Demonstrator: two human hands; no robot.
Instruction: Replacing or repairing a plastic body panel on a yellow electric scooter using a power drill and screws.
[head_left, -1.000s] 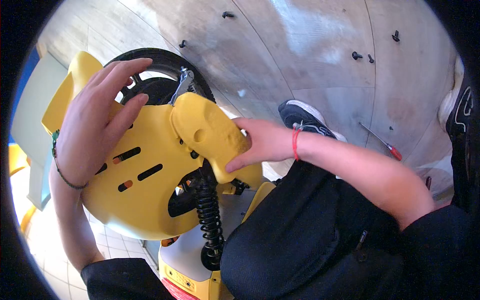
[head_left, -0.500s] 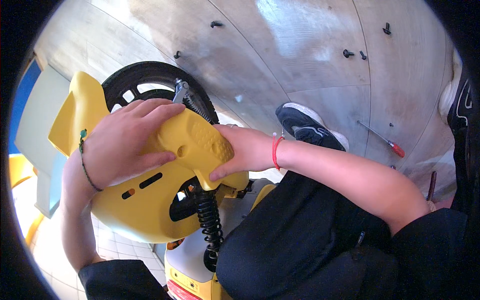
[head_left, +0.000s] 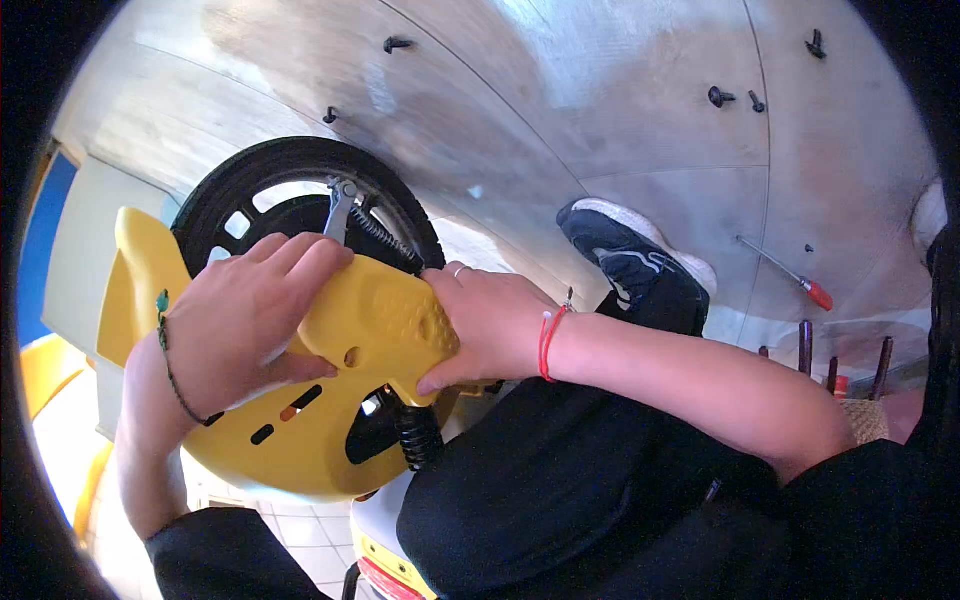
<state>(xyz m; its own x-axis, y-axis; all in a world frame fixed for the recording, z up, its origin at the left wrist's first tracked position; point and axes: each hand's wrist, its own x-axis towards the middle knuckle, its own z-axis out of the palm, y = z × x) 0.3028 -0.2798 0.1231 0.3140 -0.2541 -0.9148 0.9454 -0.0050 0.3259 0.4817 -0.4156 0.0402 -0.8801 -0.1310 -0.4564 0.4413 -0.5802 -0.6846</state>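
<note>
There it was, the big slotted yellow panel beside the black wheel, and up against it sat the dimpled yellow cover, the left hand's grip partly open across one end, the right hand's grip wrapped round the other! The cover looked positioned but unsecured, though whether it was fully seated could not be told. Over on the floor, the red-handled screwdriver lay idle and several black bolts sat loose, so the fastening seemed unfinished!
</note>
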